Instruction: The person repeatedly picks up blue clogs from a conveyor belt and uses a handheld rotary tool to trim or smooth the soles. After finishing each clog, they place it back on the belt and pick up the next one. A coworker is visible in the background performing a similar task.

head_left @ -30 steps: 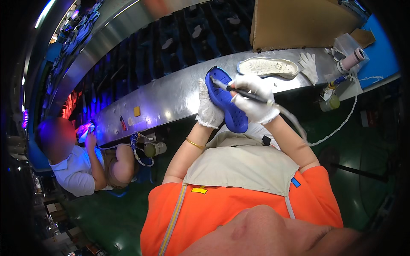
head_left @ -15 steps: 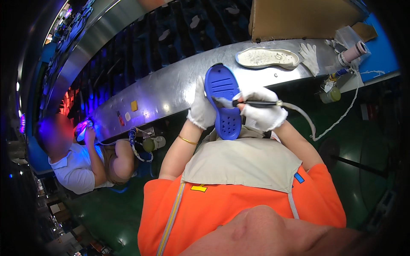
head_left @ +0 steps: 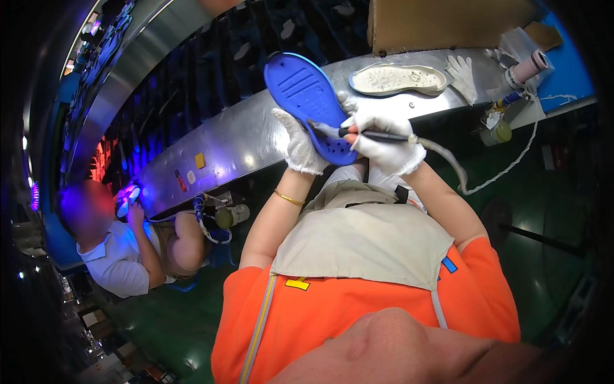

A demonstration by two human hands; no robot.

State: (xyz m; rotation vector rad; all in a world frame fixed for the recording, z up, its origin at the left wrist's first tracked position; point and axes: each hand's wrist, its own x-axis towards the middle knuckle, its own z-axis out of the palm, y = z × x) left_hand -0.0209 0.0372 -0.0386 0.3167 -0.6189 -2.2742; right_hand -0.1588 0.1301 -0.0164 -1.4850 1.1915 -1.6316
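A blue shoe sole is held tilted over the bench's near edge, its heel end up and to the left. My left hand, in a white glove, is closed on the sole's lower left side, the thumb along its edge. In my gloved right hand is a brush with a black handle, pinched by bare fingertips. Its bristles lie against the inner face of the sole, above the small holes. A pale hose runs from the handle's back end.
On the metal bench lie a cream shoe sole and a white glove. A cardboard box stands behind them. Right, a pink roll sits above a jar. At left, another person handles a shoe piece.
The blue sole has moved up and left and turned, its heel end now farther left. Both hands moved with it. The brush remains at its inner face.
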